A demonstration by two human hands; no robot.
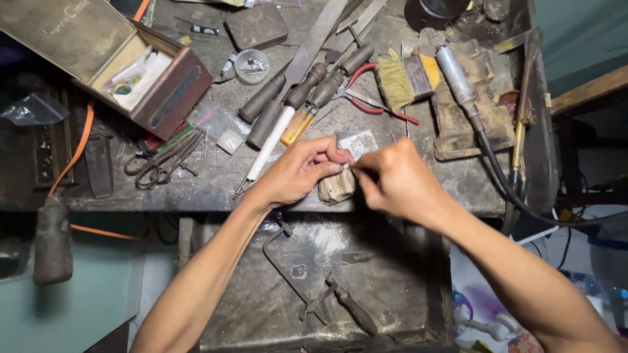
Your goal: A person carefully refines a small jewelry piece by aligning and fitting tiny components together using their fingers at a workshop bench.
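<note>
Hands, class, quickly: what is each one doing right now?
Left hand: fingers pinched shut on a small item, too tiny to identify.
Right hand: curled closed, pinching at the same spot.

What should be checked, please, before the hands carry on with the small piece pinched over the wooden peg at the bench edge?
1. Left hand pinches the small piece at its fingertips: ok.
2. Right hand meets the same spot: ok.
3. Wooden peg sits directly below the hands: ok.
4. What the right hand holds, tool or nothing: cannot tell, fingers hide it.
5. Files and red-handled pliers lie on the bench behind the hands: ok.
6. Saw frame rests in the tray below, apart from both arms: ok.
</note>
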